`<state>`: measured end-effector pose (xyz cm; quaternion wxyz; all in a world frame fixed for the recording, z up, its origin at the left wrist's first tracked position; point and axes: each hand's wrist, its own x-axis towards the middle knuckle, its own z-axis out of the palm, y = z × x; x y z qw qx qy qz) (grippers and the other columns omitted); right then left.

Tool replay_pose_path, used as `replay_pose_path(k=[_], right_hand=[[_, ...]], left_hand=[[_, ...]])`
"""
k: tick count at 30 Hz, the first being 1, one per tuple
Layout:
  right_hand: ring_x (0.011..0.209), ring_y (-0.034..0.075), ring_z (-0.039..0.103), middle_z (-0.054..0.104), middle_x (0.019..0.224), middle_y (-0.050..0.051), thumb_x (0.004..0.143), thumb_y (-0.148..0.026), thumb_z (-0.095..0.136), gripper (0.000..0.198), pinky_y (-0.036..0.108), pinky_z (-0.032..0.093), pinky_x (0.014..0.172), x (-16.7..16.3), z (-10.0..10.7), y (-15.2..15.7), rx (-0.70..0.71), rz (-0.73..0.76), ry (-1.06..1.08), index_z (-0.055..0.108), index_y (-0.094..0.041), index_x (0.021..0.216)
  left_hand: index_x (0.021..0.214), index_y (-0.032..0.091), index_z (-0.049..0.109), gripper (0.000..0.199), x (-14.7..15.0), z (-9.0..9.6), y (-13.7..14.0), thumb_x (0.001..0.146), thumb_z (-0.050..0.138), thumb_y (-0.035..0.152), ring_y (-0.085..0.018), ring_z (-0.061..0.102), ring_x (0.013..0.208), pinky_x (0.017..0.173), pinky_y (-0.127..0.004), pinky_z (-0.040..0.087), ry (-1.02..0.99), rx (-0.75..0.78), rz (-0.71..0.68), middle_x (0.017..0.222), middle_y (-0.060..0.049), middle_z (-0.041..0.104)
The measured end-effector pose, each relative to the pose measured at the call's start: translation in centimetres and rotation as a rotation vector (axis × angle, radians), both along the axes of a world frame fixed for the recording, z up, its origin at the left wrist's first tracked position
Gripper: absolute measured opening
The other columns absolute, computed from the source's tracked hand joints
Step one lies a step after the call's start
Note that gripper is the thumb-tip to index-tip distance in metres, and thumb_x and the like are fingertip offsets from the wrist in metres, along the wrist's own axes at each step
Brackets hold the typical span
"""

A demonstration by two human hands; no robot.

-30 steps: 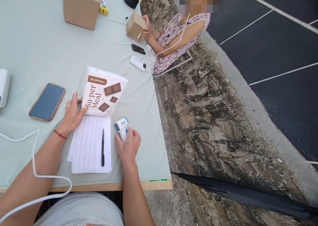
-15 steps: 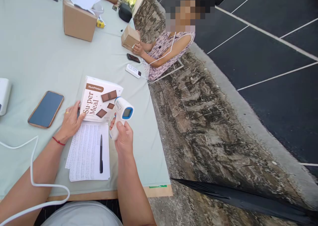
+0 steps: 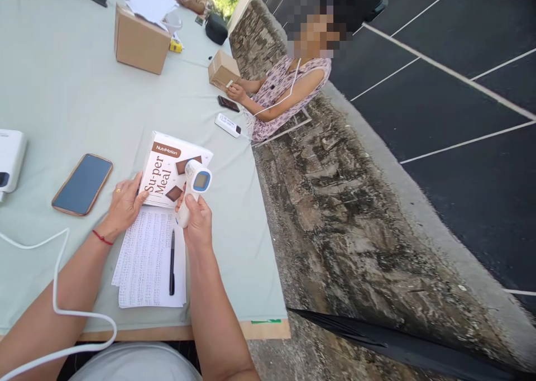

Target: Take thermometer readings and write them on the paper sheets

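My left hand (image 3: 125, 202) grips the lower left edge of a white box (image 3: 161, 171) printed "NutriMotion Su-per Meal" with brown bars on it. The box is tilted up towards me at the far end of some printed sheets (image 3: 142, 263). In my right hand (image 3: 196, 219) is a white and blue infrared thermometer (image 3: 193, 186), its small screen facing me. It hides part of the box's right side. Across the sheets' right side lies a black pen (image 3: 172, 263).
Left of my hand are a phone (image 3: 82, 184), a white device (image 3: 10, 160) and a white cable (image 3: 54, 280). A cardboard box (image 3: 141, 43) topped with papers stands farther back. At the right edge a seated person (image 3: 288, 90) holds a small carton (image 3: 224, 70).
My right hand has shifted the thermometer left, farther over the front of the box. My left hand keeps its grip. The other person's hand has moved on the small carton.
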<state>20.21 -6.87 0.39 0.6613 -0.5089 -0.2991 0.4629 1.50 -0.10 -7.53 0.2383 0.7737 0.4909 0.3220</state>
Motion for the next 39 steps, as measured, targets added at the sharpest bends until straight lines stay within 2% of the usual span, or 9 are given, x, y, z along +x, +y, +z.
replay_pose_path(k=[12,16,20,24,30,39], right_hand=[[0.068,0.014,0.050,0.057,0.070,-0.004,0.073,-0.063,0.085,0.048,0.029,0.039,0.061,0.1,-0.1,0.2,-0.012,0.009,0.007,0.063,-0.023,0.089],[0.067,0.014,0.050,0.057,0.071,-0.004,0.071,-0.062,0.086,0.049,0.029,0.039,0.060,0.0,-0.2,0.2,-0.009,0.028,0.035,0.063,-0.024,0.090],[0.067,0.014,0.049,0.057,0.071,-0.004,0.071,-0.061,0.086,0.047,0.029,0.039,0.059,-0.1,-0.2,0.1,-0.021,0.055,0.066,0.063,-0.024,0.089],[0.066,0.014,0.048,0.056,0.071,-0.004,0.071,-0.058,0.087,0.045,0.028,0.038,0.059,-0.2,0.1,-0.3,-0.027,0.050,0.060,0.063,-0.024,0.088],[0.066,0.014,0.047,0.058,0.072,-0.004,0.071,-0.056,0.087,0.043,0.028,0.039,0.058,-0.3,0.6,-2.3,-0.065,0.055,0.042,0.066,-0.024,0.090],[0.071,0.014,0.055,0.070,0.082,0.000,0.066,-0.052,0.090,0.043,0.029,0.049,0.067,0.1,0.4,-7.3,-0.189,0.000,0.058,0.073,-0.021,0.091]], left_hand=[[0.170,0.017,0.041,0.075,0.1,-0.2,0.0,0.111,0.032,0.063,-0.037,0.061,0.128,0.120,-0.058,0.041,-0.008,0.001,0.011,0.130,-0.017,0.072],[0.168,0.018,0.042,0.078,0.2,0.3,-0.1,0.109,0.037,0.068,-0.038,0.060,0.128,0.118,-0.059,0.044,-0.038,-0.012,0.026,0.134,-0.017,0.072],[0.162,0.022,0.047,0.076,0.4,1.1,-0.2,0.105,0.045,0.072,-0.037,0.064,0.119,0.113,-0.059,0.048,-0.089,-0.018,0.017,0.130,-0.016,0.074],[0.161,0.022,0.048,0.076,0.3,1.3,-0.1,0.102,0.049,0.072,-0.038,0.065,0.120,0.114,-0.062,0.048,-0.120,-0.022,0.004,0.129,-0.016,0.074],[0.163,0.020,0.044,0.080,0.0,0.9,-0.1,0.102,0.049,0.071,-0.042,0.061,0.129,0.116,-0.066,0.045,-0.106,-0.025,0.004,0.138,-0.019,0.070],[0.168,0.019,0.031,0.085,-0.1,0.4,-0.2,0.101,0.055,0.065,-0.043,0.052,0.137,0.121,-0.068,0.039,-0.109,-0.039,0.056,0.142,-0.020,0.065]])
